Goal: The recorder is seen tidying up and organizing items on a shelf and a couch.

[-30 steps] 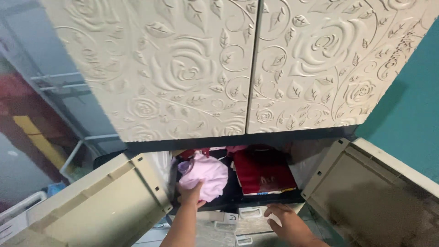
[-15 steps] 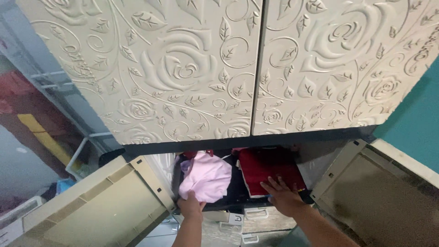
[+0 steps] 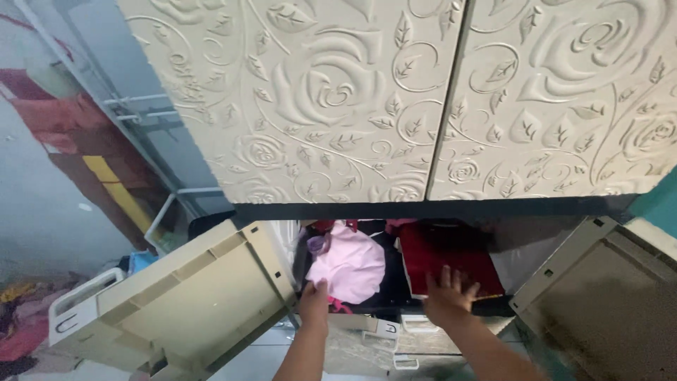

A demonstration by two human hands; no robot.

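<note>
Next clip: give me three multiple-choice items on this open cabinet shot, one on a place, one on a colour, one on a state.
1. Where does the right hand rest?
A. on the dark red folded cloth
B. on the upper embossed door
C. on the floor

2. What colour is the cloth at the left hand?
A. green
B. pink
C. blue

3. How do the lower cabinet doors stand?
A. both shut
B. one shut
C. both swung open

Answers: 1 A, the spread fingers lie on the red cloth's front edge. 2 B, the bundle above that hand is pale pink. 3 C, both beige doors angle outward, showing the compartment.
</note>
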